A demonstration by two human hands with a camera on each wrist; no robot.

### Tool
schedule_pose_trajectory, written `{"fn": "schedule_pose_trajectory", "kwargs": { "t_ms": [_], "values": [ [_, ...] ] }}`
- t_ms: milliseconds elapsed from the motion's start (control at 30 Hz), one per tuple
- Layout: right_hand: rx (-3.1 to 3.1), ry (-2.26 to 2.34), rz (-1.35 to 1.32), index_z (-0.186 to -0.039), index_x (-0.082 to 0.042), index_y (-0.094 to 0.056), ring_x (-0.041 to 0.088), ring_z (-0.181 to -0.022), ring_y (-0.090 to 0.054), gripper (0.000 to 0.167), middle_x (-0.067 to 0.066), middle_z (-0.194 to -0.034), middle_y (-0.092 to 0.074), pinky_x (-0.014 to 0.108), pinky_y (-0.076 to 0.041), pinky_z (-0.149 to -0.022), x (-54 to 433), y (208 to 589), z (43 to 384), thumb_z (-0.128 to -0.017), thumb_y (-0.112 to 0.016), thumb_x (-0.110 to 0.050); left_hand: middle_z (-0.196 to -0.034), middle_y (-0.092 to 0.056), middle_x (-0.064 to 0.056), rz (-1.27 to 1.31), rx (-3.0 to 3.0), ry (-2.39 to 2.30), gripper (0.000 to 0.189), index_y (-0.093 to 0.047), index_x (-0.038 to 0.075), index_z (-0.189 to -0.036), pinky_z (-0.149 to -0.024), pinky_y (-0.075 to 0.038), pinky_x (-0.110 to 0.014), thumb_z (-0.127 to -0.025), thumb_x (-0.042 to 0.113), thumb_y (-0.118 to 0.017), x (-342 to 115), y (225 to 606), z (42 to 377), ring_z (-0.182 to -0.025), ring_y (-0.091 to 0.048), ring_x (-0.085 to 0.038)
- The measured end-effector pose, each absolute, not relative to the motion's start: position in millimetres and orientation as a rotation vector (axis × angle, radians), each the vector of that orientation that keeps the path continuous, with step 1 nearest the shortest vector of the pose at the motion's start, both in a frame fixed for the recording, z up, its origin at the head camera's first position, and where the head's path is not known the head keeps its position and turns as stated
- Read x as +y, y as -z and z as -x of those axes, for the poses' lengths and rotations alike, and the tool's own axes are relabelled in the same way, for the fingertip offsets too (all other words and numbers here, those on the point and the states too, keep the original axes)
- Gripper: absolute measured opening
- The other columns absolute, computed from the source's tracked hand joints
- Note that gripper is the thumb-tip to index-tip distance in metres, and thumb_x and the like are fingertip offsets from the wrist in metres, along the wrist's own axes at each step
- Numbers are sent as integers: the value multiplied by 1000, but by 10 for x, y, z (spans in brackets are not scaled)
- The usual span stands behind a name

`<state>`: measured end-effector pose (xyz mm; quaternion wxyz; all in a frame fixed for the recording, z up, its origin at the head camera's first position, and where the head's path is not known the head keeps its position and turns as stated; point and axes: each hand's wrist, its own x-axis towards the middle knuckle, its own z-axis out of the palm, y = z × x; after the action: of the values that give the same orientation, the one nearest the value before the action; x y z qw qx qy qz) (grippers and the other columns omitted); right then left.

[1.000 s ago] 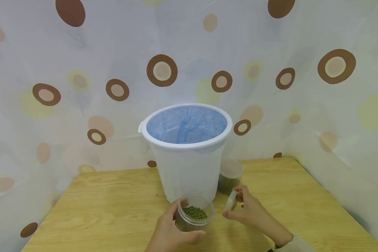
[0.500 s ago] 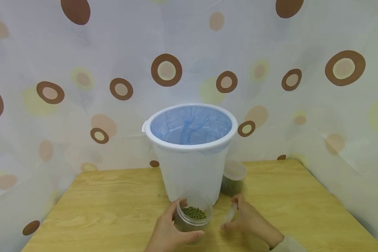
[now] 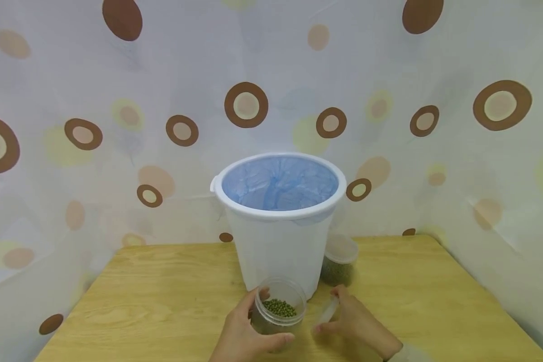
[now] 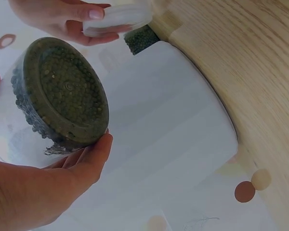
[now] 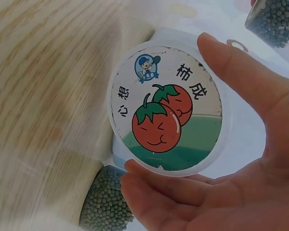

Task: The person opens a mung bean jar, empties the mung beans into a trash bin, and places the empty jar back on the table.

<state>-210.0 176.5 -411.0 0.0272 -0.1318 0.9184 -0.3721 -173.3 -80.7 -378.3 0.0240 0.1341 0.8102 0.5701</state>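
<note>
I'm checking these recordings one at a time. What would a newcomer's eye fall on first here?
Probably the big white bin with its blue liner, standing toward the back of the wooden table. In front of it, the left hand grips a lidless clear jar of green beans. In the right wrist view, the right hand's round lid stands out for its red cartoon fruits.

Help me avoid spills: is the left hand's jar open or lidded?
The jar is open: nothing covers the green beans inside, and the right hand holds a lid apart.
</note>
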Motion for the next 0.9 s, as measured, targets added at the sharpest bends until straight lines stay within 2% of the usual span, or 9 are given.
{"fn": "schedule_pose_trajectory", "kwargs": {
  "t_ms": [100,200,467,700,800,900],
  "values": [
    [2846,1156,368,-121,15,-40,33,-89,-63,87,23,-102,-61,51,-53,-80,1746,4138,2107,-62,-90,-25,-124,-59,-6,-411,2518,-1758,86,-48,8,-136,-94,-42,-47,-65,35,-88,-826,3778,1717,-114,-53,-25],
    [2877,1143,278,-121,15,-43,31,-89,-62,87,21,-102,-60,50,-52,-81,1710,4132,2103,-60,-92,-24,-124,-59,-6,-400,2530,-1737,88,-47,6,-137,-94,-42,-47,-65,36,-88,-839,3760,1710,-115,-53,-25],
    [2918,1092,185,-113,21,-49,33,-91,-56,80,25,-104,-53,53,-50,-84,1621,4151,2105,-57,-92,-18,-129,-56,-10,-385,2565,-1693,90,-46,6,-138,-94,-44,-49,-65,37,-88,-884,3739,1719,-117,-52,-28],
    [2948,924,195,-111,23,-48,45,-98,-55,84,33,-109,-52,56,-47,-88,1535,4119,2142,-57,-93,-22,-132,-55,-8,-339,2534,-1710,89,-47,8,-138,-96,-42,-52,-65,39,-88,-891,3677,1719,-119,-51,-28],
    [2960,841,189,-112,25,-46,48,-97,-54,88,33,-106,-51,57,-48,-86,1509,4118,2160,-56,-93,-24,-131,-55,-7,-319,2514,-1737,88,-48,10,-137,-97,-41,-53,-65,37,-88,-896,3654,1719,-118,-50,-28],
    [2960,823,183,-105,23,-50,44,-91,-54,80,28,-99,-51,56,-49,-83,1493,4137,2165,-55,-94,-21,-130,-55,-7,-315,2514,-1749,87,-48,10,-136,-97,-41,-52,-64,35,-89,-901,3640,1708,-117,-51,-27]
  ]
}}
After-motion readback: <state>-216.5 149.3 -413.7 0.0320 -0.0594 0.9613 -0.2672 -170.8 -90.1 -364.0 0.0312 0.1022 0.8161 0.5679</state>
